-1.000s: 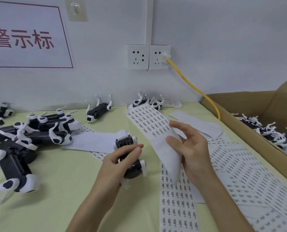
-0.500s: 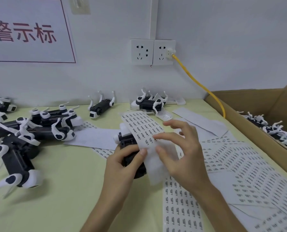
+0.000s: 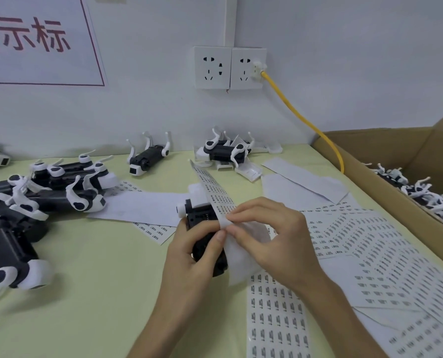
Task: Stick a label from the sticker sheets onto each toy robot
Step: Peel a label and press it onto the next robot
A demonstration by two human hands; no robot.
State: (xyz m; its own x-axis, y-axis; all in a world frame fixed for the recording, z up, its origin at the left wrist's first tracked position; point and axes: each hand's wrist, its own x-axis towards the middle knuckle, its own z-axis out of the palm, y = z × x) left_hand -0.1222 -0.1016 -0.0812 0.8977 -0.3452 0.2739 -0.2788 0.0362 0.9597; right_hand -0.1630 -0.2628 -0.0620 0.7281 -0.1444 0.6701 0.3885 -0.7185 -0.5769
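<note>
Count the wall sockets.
2, side by side on the wall: the left socket, with nothing plugged in, and the right socket, with a yellow cable plugged in. More may lie outside the view.

A yellow cable (image 3: 300, 117) runs from the wall socket (image 3: 247, 67) down to a cardboard box (image 3: 370, 143).

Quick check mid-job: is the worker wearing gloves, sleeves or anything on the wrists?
No. The left hand and right hand are bare: no gloves or rings in view. The left forearm and right forearm are uncovered to the frame's edge, with no sleeve, watch or wristband showing. Visible nails are short.
</note>
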